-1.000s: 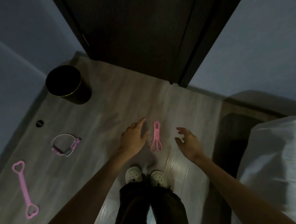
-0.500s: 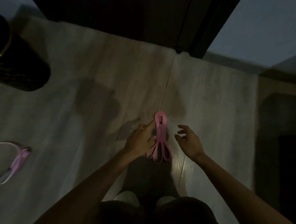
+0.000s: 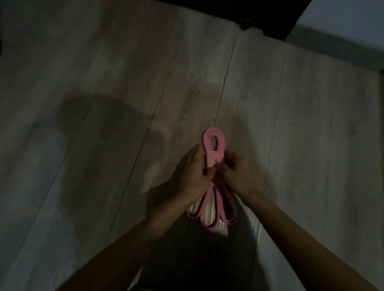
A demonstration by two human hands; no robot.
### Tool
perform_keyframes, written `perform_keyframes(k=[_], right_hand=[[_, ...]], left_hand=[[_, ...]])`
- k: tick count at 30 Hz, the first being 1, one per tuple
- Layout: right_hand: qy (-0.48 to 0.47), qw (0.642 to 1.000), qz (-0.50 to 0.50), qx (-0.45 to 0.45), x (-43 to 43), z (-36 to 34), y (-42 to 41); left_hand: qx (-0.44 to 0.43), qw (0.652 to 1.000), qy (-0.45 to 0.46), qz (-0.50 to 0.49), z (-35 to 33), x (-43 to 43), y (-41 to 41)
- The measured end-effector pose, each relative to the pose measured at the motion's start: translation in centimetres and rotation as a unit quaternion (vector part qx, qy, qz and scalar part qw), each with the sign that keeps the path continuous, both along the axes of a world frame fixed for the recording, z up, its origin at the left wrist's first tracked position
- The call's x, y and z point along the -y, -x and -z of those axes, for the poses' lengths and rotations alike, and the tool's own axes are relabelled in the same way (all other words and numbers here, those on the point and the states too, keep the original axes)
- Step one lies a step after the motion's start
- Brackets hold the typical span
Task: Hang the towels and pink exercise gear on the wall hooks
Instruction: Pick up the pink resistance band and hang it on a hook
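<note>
Pink bands [image 3: 214, 153], bundled and cinched at the waist by a flat sleeve, lie on the wooden floor [image 3: 94, 106] just below the centre of the frame, one loop pointing toward the top and several loops splayed toward the bottom. We judge the step in hand to be the pickup of this piece of exercise gear; no hooks and no towels are visible, so the hanging is not yet done. Our left hand [image 3: 194, 175] closes on the bundle's waist from the left, fingers curled narrow around its edge. Our right hand [image 3: 240, 174] meets it from the right, fingertips pinched on the sleeve. Both hands appear to be in contact with the bundle, though the dim light leaves the firmness of the grip uncertain. Both forearms enter from the bottom corners and converge on the bundle, wrists roughly level, palms turned inward. We judge that the next move calls for lifting the bundle clear of the floor, keeping the top loop free for a hook.
</note>
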State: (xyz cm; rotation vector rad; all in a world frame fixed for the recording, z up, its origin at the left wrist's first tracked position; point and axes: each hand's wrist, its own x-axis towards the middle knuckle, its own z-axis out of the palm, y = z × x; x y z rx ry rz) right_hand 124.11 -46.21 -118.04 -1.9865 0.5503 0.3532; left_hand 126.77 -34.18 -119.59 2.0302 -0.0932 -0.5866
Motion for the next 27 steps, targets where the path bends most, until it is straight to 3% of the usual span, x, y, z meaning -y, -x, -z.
perform_keyframes(k=[5, 10, 15, 20, 27], right_hand=[[-0.033, 0.999, 0.012, -0.009, -0.1, -0.3, 0.1], [-0.086, 0.996, 0.016, -0.036, 0.0, 0.0, 0.6], [-0.129, 0.991, 0.017, -0.024, 0.2, -1.6, 0.5], [-0.141, 0.989, 0.038, 0.010, -0.6, -9.3, 0.1], [-0.091, 0.992, 0.015, 0.089, -3.1, -28.9, -1.3]], left_hand=[[0.002, 1.000, 0.011, -0.012, 0.3, -0.1, 0.2], [-0.080, 0.990, 0.109, -0.039, -0.1, -0.5, 0.5], [-0.100, 0.982, 0.160, -0.026, -1.8, -1.9, 0.0], [-0.106, 0.977, 0.177, -0.049, -8.6, -3.3, -0.6], [-0.054, 0.964, 0.236, -0.115, -28.1, -5.8, -1.1]])
